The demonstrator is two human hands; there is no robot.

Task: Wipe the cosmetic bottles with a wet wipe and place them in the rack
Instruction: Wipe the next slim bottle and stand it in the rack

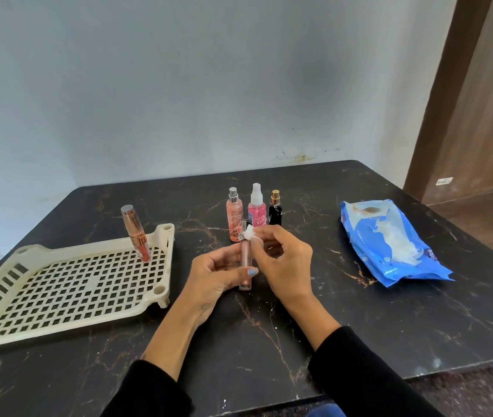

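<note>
My left hand (218, 275) grips a slim pink lip-gloss tube (244, 260) upright above the table's middle. My right hand (284, 260) pinches a small white wet wipe (250, 233) against the tube's upper part. Behind the hands stand three spray bottles: a peach one (234, 215), a pink one with a white cap (256, 206) and a black one with a gold cap (275, 207). A cream perforated rack (67, 284) lies at the left, with a copper-coloured lipstick-shaped bottle (137, 233) standing in its far right corner.
A blue pack of wet wipes (389, 242) lies on the right of the black marble table (359, 320), its flap open. The wall runs behind the table; a wooden door frame stands at the far right.
</note>
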